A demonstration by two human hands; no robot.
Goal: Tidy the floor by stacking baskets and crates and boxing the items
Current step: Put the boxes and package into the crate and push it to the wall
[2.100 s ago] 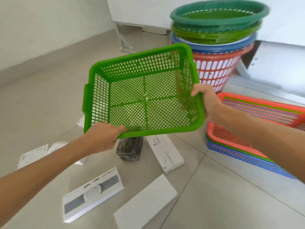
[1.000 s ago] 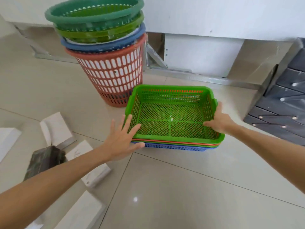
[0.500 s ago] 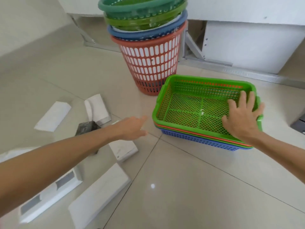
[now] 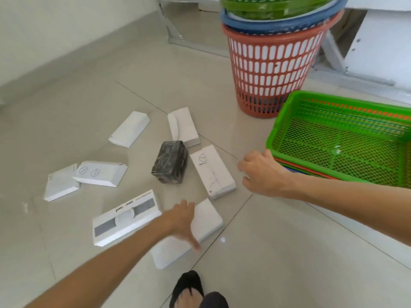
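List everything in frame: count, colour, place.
boxes: seven, white, scattered on the floor left of centre
packet: one, black, among the boxes
crates: stack, green on top, orange and blue edges below, right
round baskets: nested stack, orange-red outermost, blue and green rims above, top centre
floor: grey tiles
foot: one, bottom centre
hands: left hand over the nearest box, right hand by the crates' corner, both empty
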